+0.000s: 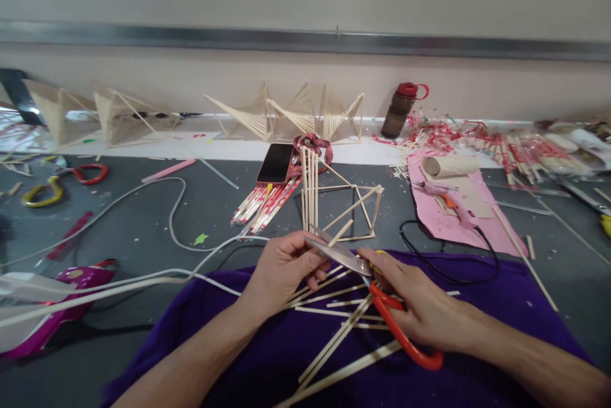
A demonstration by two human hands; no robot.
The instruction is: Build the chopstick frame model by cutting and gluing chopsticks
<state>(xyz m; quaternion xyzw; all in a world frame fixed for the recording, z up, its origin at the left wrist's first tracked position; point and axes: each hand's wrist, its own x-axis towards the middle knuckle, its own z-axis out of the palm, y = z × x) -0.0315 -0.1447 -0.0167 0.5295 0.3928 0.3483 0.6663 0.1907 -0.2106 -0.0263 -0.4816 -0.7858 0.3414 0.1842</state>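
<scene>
Wooden stick [342, 232], head view: short, pale, straight and square-edged; located near the middle of the view, above the edge of a purple cloth [229, 344], between the two hands. It is tilted, its free end pointing up and to the right. Scissors [351, 260] cross it; they have metal blades, a large orange-red loop and a yellow part at the other handle. The blades stand parted, with tips directed at the left hand [289, 265].

Visibility: the stick's lower end is hidden by the near blade and the fingers; contact between the stick and the cutting edges cannot be confirmed. The right hand covers most of the yellow handle. Both forearms are cut off by the picture border.

Left hand: fingers curled, thumb and fingertips closed in a pinch on the lower part of the stick. Right hand [422, 296]: wrapped around the scissor handles, partly closed; the orange-red loop extends below the palm.

Surroundings: loose sticks [334, 338] lie on the cloth beneath the hands, some crossing. An open stick frame [310, 185] stands just beyond the left hand, on the dark table [210, 195]. A pink glue gun [449, 201] lies on a pink sheet [424, 207] at right.
</scene>
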